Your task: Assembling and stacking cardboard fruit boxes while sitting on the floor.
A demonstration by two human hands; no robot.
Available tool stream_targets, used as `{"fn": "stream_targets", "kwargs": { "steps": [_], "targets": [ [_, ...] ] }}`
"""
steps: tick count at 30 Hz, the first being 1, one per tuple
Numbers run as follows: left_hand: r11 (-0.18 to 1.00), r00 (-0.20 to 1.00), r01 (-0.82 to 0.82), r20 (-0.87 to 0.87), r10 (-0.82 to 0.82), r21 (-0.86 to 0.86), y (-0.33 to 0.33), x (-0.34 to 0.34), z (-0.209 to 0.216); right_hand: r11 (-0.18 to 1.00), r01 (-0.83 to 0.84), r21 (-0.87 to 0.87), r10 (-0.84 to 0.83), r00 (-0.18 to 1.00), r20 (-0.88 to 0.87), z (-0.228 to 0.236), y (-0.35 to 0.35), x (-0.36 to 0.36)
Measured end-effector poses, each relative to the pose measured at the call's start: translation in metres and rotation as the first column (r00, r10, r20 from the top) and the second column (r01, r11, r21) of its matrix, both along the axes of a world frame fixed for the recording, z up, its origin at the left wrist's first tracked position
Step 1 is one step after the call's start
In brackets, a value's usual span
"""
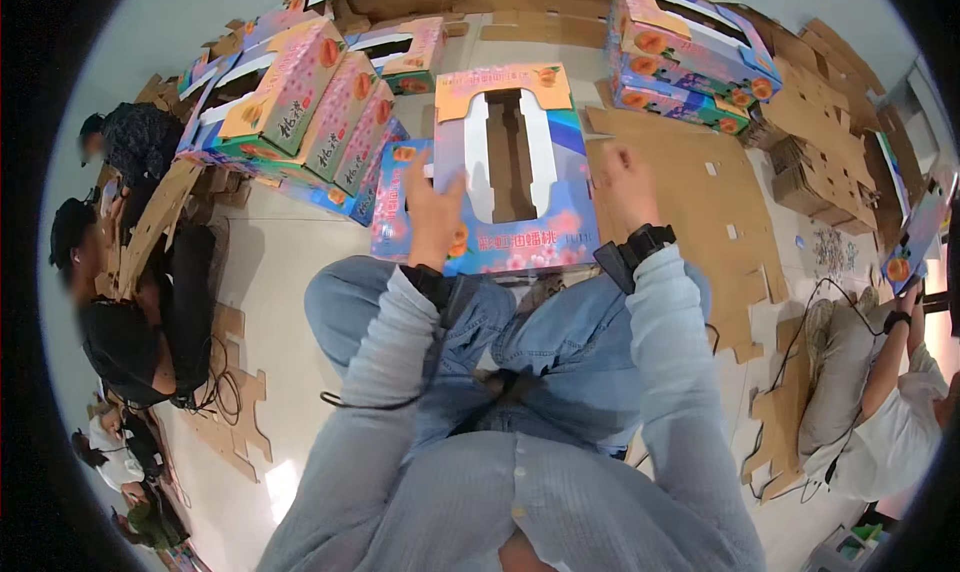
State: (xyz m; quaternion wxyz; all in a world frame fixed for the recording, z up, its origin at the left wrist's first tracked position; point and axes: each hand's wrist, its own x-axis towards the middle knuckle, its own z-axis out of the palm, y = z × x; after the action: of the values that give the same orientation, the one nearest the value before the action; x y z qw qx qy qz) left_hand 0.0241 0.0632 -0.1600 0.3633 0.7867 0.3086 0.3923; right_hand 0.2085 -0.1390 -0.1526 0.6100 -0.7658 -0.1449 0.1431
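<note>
A printed cardboard gift box (575, 187) in pink, blue and orange stands in front of my crossed legs. Its top has a long cut-out with white flaps, and the brown inside shows through. My left hand (432, 212) grips the box's left edge, thumb over the top and fingers down the side. Just beyond the right edge, my right hand (628, 187) is closed with curled fingers; whether it pinches anything is hidden. Beside the box on the left, partly behind my left hand, a similar blue printed carton surface (388, 212) shows.
Finished-looking printed boxes are stacked at the left (290, 102) and far right (690, 52). Flat brown cardboard (700, 202) lies on the right, near brown cardboard pieces (820, 187). Several people sit along the left; a person (890, 412) at the right holds a printed panel (915, 237).
</note>
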Motion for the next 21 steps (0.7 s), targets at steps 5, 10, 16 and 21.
{"fn": "stream_targets", "kwargs": {
  "steps": [5,10,16,21],
  "targets": [
    [0.941,0.973,0.22,0.123,-0.193,-0.257,-0.038,0.042,0.004,0.996,0.021,-0.084,0.012,0.925,0.379,-0.001,0.037,-0.024],
    [0.956,0.967,0.253,0.058,-0.247,-0.145,-0.029,0.045,0.011,0.995,0.064,-0.075,-0.05,0.983,0.177,-0.014,0.021,-0.009],
    [0.944,0.957,0.135,-0.286,-0.045,0.302,-0.012,0.009,-0.005,0.923,-0.037,-0.384,0.142,0.958,0.249,-0.037,-0.009,0.004],
    [0.956,0.947,0.166,-0.311,-0.086,0.241,-0.012,0.004,-0.004,0.88,-0.185,-0.437,0.274,0.95,0.148,-0.065,-0.007,0.015]
  ]
}}
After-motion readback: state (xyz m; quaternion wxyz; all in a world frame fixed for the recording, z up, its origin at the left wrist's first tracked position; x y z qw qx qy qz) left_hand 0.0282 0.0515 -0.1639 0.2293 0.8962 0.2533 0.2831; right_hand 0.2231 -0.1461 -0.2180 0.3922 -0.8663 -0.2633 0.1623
